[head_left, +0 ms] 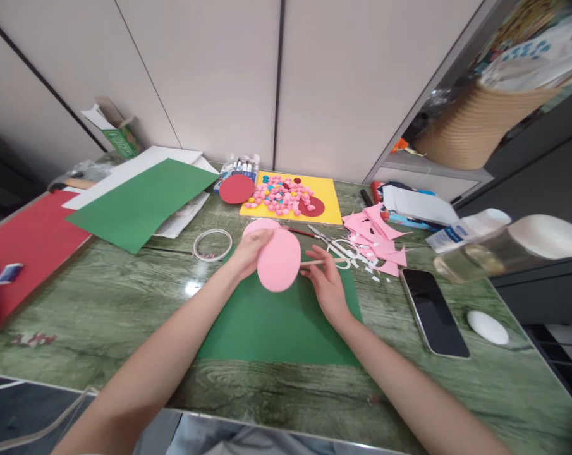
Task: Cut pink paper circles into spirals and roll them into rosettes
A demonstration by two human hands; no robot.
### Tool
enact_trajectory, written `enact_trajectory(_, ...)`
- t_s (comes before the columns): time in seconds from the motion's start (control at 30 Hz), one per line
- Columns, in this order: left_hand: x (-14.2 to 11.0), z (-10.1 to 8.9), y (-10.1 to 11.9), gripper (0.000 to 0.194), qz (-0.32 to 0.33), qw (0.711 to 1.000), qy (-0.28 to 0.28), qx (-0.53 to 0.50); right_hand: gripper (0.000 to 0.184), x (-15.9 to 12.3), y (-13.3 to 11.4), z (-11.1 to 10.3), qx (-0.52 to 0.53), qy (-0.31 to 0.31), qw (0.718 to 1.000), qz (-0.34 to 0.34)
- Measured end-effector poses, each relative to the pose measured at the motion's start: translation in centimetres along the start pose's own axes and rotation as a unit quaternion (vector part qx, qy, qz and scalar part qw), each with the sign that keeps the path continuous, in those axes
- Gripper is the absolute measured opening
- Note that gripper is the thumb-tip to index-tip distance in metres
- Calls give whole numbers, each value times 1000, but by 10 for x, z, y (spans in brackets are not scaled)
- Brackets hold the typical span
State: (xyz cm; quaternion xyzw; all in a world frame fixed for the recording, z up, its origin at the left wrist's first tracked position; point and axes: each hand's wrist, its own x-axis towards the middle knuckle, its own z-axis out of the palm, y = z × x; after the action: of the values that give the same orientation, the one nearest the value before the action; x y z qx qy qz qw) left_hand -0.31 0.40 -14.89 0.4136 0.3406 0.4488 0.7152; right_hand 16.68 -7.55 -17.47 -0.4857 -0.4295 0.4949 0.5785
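My left hand pinches a pink paper circle by its upper left edge, above a green sheet. A second pink circle shows partly behind that hand; whether it is held too, I cannot tell. Between the fingers of my right hand is a thin light-coloured stick, pointing left toward the pink circle. White-handled scissors lie just beyond the right hand, beside pink paper scraps.
Behind the hands, a yellow sheet bears pink pompoms and a red circle. A tape roll and green paper lie left. At right are a phone, a white oval object and bottles.
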Motion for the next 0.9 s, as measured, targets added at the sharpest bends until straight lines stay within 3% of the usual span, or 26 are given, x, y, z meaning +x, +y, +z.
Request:
enact_trajectory(0.1,-10,13,-2,27,-26,989,-85,119,38,-2,-5,0,-35,-20,999,-24)
enact_trajectory(0.23,-17,21,-3,29,-19,972,-89,215,39,-5,-9,-2,-95,-26,994,-42)
enact_trajectory(0.37,-18,20,-1,30,-50,961,-123,243,42,-4,-11,-3,-154,-25,986,-60)
enact_trajectory(0.6,-21,20,0,28,-93,952,-190,223,46,-6,-14,-2,-164,-38,984,-55)
enact_trajectory(0.7,-17,19,-4,31,-75,960,-154,224,51,-7,-11,-1,-154,-45,986,-55)
enact_trajectory(0.8,-11,14,-9,35,-25,972,-49,229,63,-6,-9,-1,-141,-37,987,-68)
enact_trajectory(0.9,-5,8,-12,35,39,952,52,299,62,-3,-8,-2,-182,19,980,-80)
